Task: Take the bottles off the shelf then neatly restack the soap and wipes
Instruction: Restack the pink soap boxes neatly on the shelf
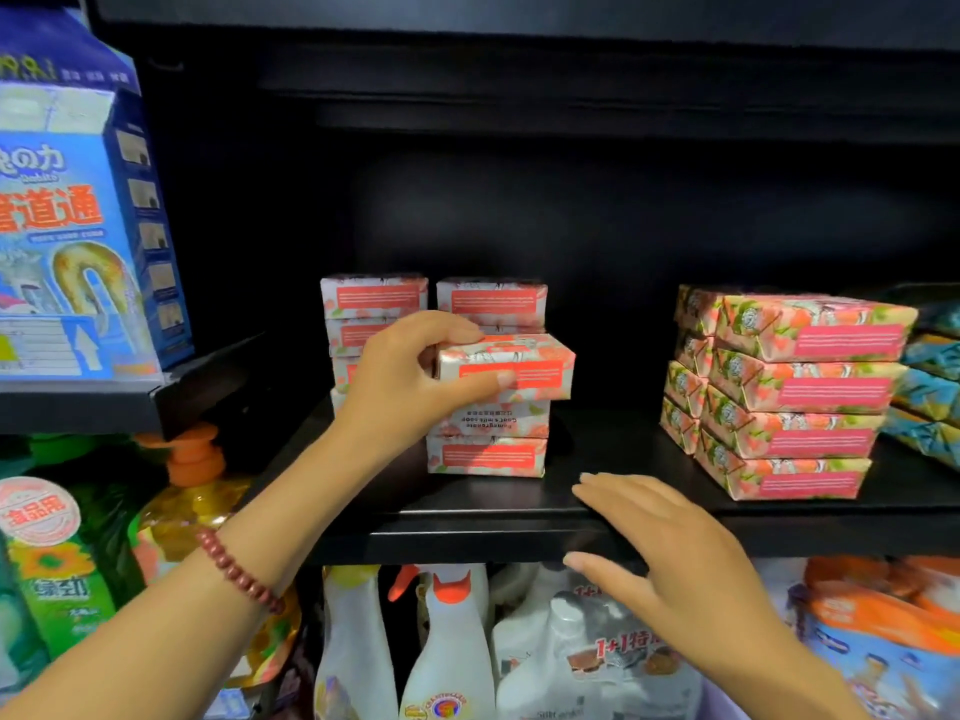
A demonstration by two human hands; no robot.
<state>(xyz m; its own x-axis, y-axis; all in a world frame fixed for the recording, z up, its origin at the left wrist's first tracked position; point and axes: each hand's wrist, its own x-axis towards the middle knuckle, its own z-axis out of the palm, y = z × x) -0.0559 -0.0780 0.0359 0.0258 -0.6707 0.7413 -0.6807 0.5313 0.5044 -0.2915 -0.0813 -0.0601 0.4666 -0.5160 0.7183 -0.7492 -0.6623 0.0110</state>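
My left hand (410, 379) grips a pink-and-white wrapped soap bar (511, 363) by its left end, holding it on top of a short front stack of soap bars (488, 441) on the black shelf (467, 532). Two taller stacks of the same soap stand behind, one at the left (371, 296) and one at the right (493, 298). My right hand (670, 553) is open, fingers straight, hovering over the shelf's front edge. To the right sits a neat block of pink floral soap packs (789, 392) in several layers.
Blue-green packs (930, 376) sit at the far right of the shelf. A blue cleaner box (78, 226) stands on a higher shelf at left. Below are white spray bottles (447, 646), an orange pump bottle (192, 491) and green packages (57, 563).
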